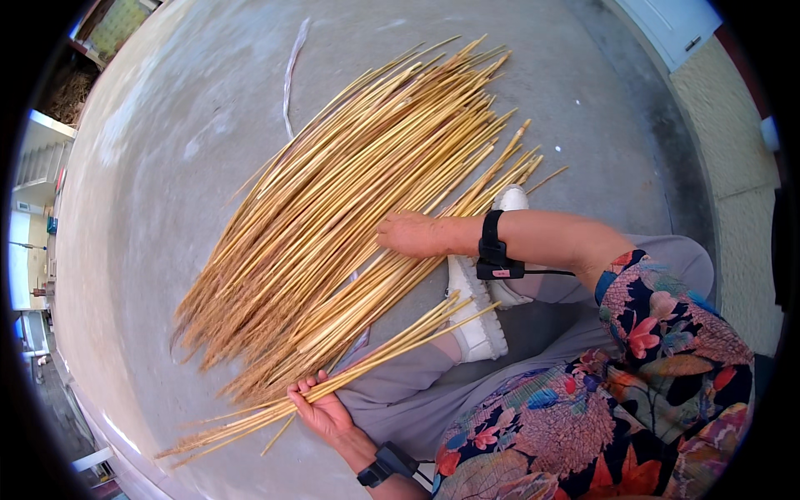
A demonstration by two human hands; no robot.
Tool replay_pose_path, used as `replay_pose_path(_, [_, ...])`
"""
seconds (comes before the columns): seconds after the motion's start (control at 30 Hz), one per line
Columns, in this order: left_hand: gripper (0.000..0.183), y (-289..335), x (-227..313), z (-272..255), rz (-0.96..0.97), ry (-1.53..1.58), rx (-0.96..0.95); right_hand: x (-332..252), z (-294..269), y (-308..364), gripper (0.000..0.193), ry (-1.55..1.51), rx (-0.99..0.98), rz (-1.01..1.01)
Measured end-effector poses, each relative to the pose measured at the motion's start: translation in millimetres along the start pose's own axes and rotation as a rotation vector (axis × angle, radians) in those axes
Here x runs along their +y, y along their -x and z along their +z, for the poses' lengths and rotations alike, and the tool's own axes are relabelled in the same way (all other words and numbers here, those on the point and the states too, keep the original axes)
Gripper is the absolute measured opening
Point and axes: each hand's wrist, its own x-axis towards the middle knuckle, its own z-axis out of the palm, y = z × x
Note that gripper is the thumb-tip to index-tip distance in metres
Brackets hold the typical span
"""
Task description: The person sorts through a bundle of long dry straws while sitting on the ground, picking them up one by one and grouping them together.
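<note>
A large pile of dried yellow stalks (350, 183) with brown feathery tips lies slantwise on the concrete floor, tips toward the lower left. My left hand (323, 410) is closed, palm up, round a small bundle of stalks (392, 354), which slants across my lower leg, apart from the pile. My right hand (410, 234) rests at the near side of the pile. Its fingers are curled down among the stalks, and the fingertips are partly hidden. A thin whitish plastic strip (360, 340) shows beside the near stalks.
My white shoes (477, 321) stand close to the stalks' cut ends. Another pale plastic strip (292, 75) lies beyond the pile. A white door (671, 29) and a low wall (729, 158) are at the right. Stairs (42, 154) show at the far left.
</note>
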Motion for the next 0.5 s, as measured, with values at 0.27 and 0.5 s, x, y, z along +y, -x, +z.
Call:
replay_pose_path(0.27, [0.013,4,2,7,-0.003,0.007,0.01,17,5,-13,0.022,0.049,0.002,0.11])
replay_pose_path(0.5, [0.011,1,3,2,-0.02,0.038,-0.01,6,14,5,0.015,0.129,0.107,-0.016])
